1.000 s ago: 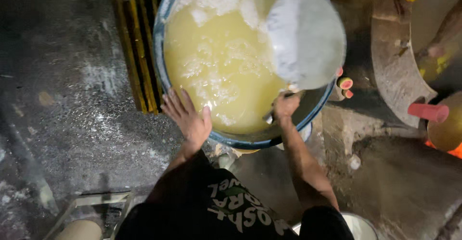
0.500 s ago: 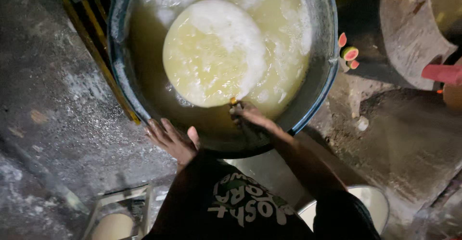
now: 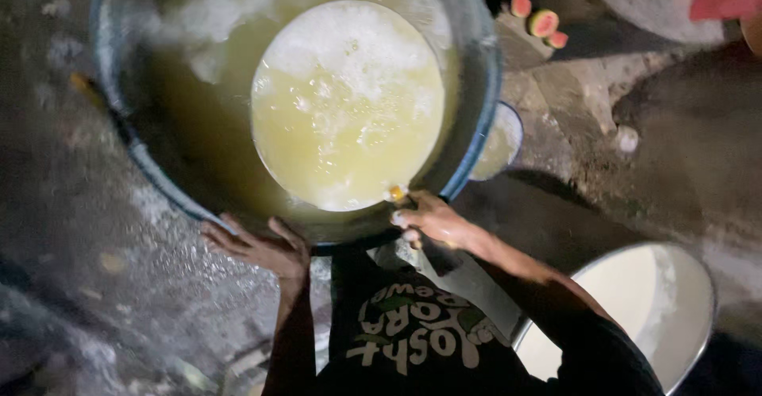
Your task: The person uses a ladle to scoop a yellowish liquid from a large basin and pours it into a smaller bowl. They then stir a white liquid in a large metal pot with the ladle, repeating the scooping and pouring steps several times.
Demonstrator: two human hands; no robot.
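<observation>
From the head view I see my right hand (image 3: 432, 221) closed on the near edge of a round pan (image 3: 347, 104) brimming with foamy yellow liquid, at 12 o'clock inside the big blue-rimmed tub (image 3: 475, 138). My left hand (image 3: 258, 245) rests spread open on the tub's rim at 7 o'clock, holding nothing.

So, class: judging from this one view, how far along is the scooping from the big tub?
Done: the round bowl is already brimful of foamy yellow liquid. In hand: the right hand grips its near rim over the large blue-rimmed tub, while the left hand rests on the tub's edge. Left: much liquid remains in the tub, and the pale basin nearby shows no yellow liquid.
</observation>
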